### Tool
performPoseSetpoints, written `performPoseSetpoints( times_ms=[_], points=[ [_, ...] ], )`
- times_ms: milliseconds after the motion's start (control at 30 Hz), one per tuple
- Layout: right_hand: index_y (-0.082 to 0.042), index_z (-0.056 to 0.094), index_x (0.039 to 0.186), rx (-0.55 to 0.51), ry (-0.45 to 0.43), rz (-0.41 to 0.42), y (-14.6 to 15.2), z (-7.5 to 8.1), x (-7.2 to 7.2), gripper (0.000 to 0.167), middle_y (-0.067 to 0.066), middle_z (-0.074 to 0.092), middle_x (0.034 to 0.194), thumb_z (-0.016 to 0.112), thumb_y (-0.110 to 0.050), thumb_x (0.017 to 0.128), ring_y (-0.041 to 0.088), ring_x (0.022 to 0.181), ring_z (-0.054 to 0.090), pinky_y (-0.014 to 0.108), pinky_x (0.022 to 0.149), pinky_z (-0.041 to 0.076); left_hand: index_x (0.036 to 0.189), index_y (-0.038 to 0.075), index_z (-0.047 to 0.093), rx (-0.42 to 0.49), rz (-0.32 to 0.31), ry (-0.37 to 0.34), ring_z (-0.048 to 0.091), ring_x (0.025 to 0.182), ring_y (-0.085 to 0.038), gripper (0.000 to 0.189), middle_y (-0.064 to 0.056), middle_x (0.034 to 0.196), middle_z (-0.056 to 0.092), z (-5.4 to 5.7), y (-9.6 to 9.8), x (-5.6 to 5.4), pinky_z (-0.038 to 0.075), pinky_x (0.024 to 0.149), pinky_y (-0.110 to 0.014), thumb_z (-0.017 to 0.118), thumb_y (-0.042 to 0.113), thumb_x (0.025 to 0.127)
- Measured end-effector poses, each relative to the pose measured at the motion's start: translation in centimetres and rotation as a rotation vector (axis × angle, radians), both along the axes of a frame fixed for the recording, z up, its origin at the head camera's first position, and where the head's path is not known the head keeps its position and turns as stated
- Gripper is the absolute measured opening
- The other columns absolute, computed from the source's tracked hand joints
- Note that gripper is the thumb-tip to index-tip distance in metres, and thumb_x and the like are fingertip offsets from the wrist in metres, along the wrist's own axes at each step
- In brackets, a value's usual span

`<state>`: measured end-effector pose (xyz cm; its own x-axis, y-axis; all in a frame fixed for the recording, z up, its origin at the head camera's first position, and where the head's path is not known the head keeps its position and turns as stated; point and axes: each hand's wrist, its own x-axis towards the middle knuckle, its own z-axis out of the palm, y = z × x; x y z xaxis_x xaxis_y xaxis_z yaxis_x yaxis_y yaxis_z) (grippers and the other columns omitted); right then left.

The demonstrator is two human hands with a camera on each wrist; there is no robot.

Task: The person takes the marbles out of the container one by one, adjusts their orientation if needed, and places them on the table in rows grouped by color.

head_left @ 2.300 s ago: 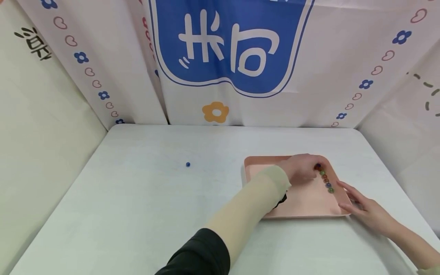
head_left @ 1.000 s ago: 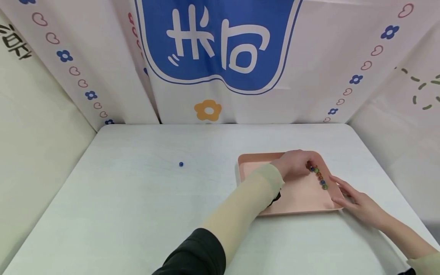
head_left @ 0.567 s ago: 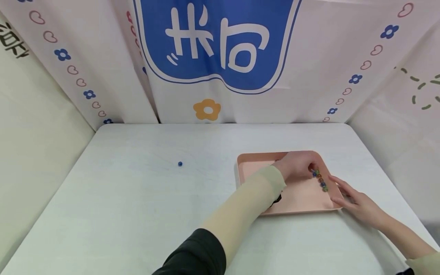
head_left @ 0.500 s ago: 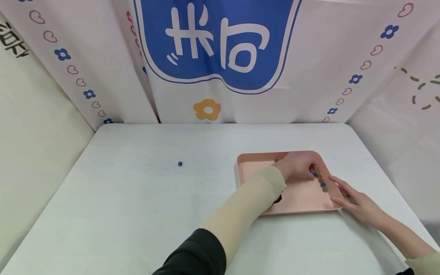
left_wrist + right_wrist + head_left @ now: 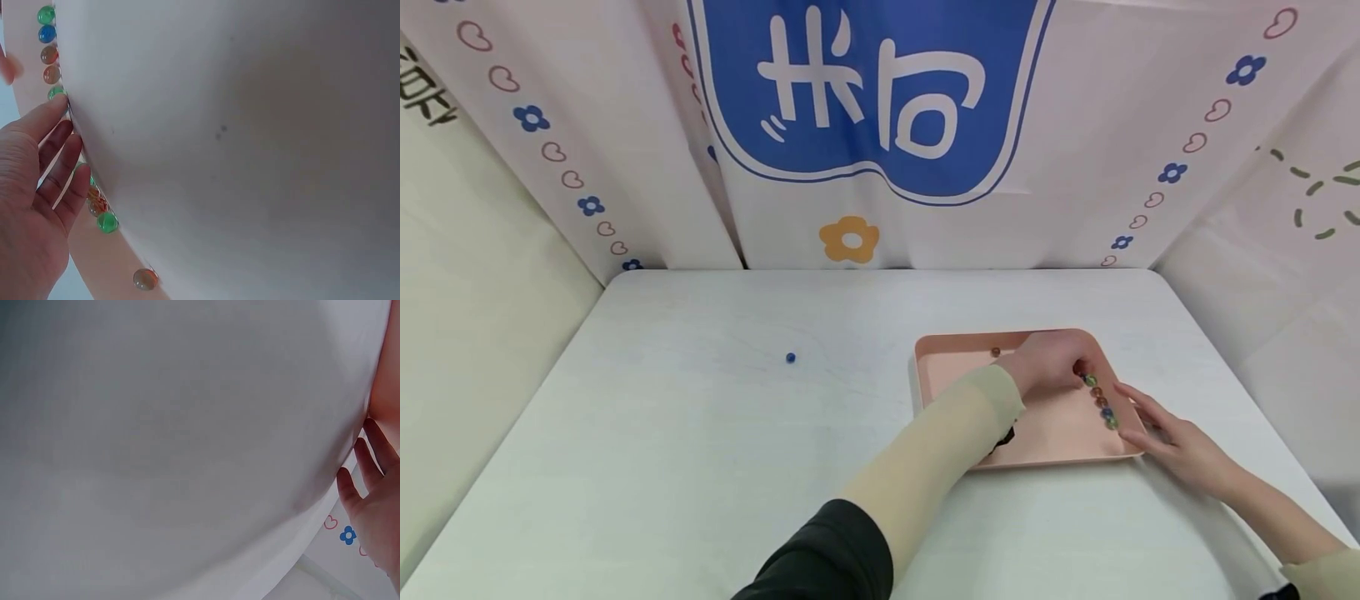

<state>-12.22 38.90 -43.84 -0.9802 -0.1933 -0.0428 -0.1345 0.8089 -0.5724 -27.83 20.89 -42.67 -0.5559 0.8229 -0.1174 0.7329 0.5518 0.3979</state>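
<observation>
My left hand [image 5: 1051,360] reaches into a shallow pink tray [image 5: 1037,460], its thumb and a fingertip pinching a mostly hidden blue marble. Beside these fingertips a row of glass marbles runs along the tray's right side: a green marble [image 5: 1091,381], brown-orange marbles [image 5: 1099,397], a blue marble [image 5: 1107,413] and a green marble [image 5: 1112,423] at the near end. More marbles lie by the other fingers in the left wrist view, among them a green marble [image 5: 107,222]. With fairly straight fingers, my right hand [image 5: 1187,450] touches the tray's right rim near its front corner.
A brown-orange marble [image 5: 996,352] lies by the tray's back wall. Apart from the tray, a blue marble [image 5: 791,357] sits on the white table [image 5: 700,433]. A printed curtain [image 5: 925,233] hangs behind the table, with pale side walls.
The row of marbles has slid slightly towards the tray's near side, with my left fingertips following at its far end. The brown-orange marble at the back has come into sight. My right hand stays put.
</observation>
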Motion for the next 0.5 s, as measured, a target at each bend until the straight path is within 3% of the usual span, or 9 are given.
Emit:
performPoseSetpoints(
  times_ms=[333, 500],
  points=[
    [-0.017, 0.018, 0.156, -0.021, -0.01, 0.018, -0.3, 0.4, 0.1, 0.068, 0.037, 0.035, 0.142, 0.056, -0.024, 0.1, 0.058, 0.122, 0.039, 0.067, 0.087, 0.035, 0.096, 0.028, 0.066, 0.027, 0.035, -0.024, 0.05, 0.087, -0.001, 0.005, 0.017, 0.093, 0.057, 1.4, -2.3, -0.1, 0.039, 0.078, -0.015, 0.066, 0.024, 0.094],
    [-0.018, 0.019, 0.156, -0.022, 0.01, 0.027, 0.0, 0.1, 0.2, 0.068, 0.038, 0.038, 0.139, 0.057, -0.021, 0.1, 0.059, 0.119, 0.041, 0.068, 0.084, 0.035, 0.097, 0.028, 0.069, 0.011, 0.031, -0.004, 0.051, 0.088, 0.001, 0.006, 0.018, 0.094, 0.059, 2.9, -3.2, -0.2, 0.04, 0.075, -0.015, 0.068, 0.03, 0.092]
  ],
)
